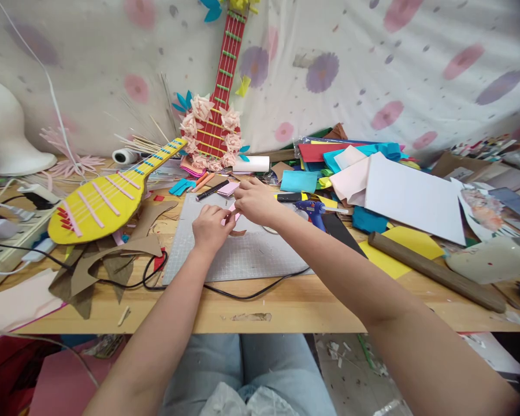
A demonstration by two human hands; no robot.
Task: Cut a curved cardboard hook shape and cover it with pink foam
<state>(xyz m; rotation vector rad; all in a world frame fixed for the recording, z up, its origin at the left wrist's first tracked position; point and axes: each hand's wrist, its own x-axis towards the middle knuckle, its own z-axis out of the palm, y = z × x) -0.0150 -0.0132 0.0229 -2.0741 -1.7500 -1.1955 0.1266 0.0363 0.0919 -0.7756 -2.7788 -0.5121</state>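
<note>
Over a grey cutting mat (242, 260), my left hand (212, 226) and my right hand (256, 202) meet, their fingers closed on a small piece of pink paper (233, 212). Most of that piece is hidden by my fingers. Just below them a brown scrap (238, 233) lies on the mat. A blue glue gun (314, 212) rests to the right of my right hand. Behind my hands are a stack of pink paper squares (228, 189) and a black pen (212, 190).
A yellow paper lute (99, 205) lies at left; a red flowered one (212, 133) leans on the curtain. Coloured paper sheets (301, 181), a white board (411, 196) and a brown rod (437, 271) fill the right. A black cable (251, 296) crosses the mat's front edge.
</note>
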